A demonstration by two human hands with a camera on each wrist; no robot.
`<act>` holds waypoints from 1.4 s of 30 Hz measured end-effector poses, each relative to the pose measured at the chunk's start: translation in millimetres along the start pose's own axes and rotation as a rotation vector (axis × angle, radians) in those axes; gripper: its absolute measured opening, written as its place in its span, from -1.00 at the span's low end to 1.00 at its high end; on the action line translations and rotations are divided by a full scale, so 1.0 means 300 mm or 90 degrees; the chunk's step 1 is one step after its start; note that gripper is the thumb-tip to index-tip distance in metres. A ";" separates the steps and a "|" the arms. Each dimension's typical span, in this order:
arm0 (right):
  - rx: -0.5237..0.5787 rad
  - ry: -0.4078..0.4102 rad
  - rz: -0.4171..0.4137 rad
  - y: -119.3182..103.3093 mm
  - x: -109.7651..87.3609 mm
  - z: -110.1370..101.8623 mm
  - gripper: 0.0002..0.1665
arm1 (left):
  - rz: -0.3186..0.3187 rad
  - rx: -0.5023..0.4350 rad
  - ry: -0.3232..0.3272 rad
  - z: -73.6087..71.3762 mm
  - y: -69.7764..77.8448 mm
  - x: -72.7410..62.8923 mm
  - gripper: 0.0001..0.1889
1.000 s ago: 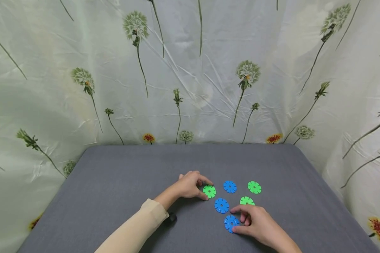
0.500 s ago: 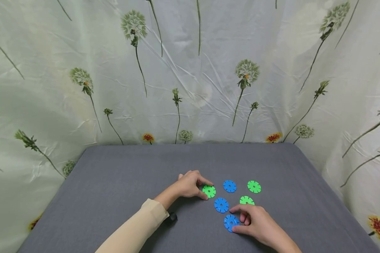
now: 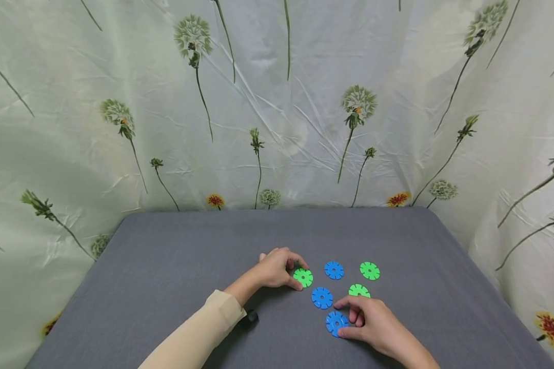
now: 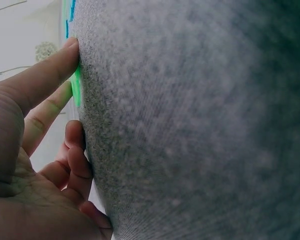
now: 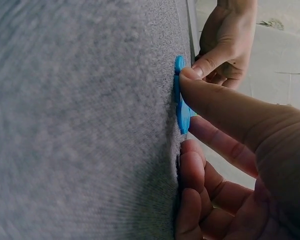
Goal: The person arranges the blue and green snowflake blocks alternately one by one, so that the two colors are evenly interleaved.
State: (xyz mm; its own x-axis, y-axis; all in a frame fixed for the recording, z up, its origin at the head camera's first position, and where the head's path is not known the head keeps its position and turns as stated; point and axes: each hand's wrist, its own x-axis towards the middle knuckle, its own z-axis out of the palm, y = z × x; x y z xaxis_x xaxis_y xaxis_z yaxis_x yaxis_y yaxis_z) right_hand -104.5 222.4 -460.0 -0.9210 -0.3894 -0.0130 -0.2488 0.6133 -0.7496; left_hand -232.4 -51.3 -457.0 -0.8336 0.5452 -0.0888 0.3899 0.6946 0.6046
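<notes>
At lower centre of the frame, on a grey-covered table [image 3: 189, 266], a person's left hand [image 3: 276, 269] curves its thumb and index finger around opposite edges of a flat, notched green disc [image 3: 303, 278]. Below and to the right, the right hand [image 3: 374, 320] holds thumb and index finger similarly around a blue disc [image 3: 335, 323]; two more blue discs [image 3: 334, 270] and two more green discs [image 3: 370, 270] lie nearby.

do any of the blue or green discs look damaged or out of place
Nothing stands out: the three blue discs and three green discs lie apart on the grey table, no breaks visible. The right hand hides part of one green disc.
</notes>
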 end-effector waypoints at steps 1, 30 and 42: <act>0.001 0.000 0.001 0.000 0.000 0.000 -0.54 | 0.001 -0.003 0.001 -0.001 0.000 0.000 -0.61; 0.013 -0.050 -0.038 0.017 0.001 -0.023 -0.49 | -0.014 0.006 -0.002 0.002 -0.003 0.006 -0.58; 0.015 -0.076 -0.017 0.005 0.013 -0.027 -0.51 | -0.009 0.023 0.010 0.007 0.006 -0.001 -0.59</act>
State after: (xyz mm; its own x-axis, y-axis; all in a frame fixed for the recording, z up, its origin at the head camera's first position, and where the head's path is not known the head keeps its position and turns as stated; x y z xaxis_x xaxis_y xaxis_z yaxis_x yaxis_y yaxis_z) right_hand -110.8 227.5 -455.8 -0.8718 -0.4847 -0.0706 -0.2640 0.5865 -0.7657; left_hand -230.7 -49.4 -457.5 -0.8450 0.5282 -0.0839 0.3922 0.7187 0.5741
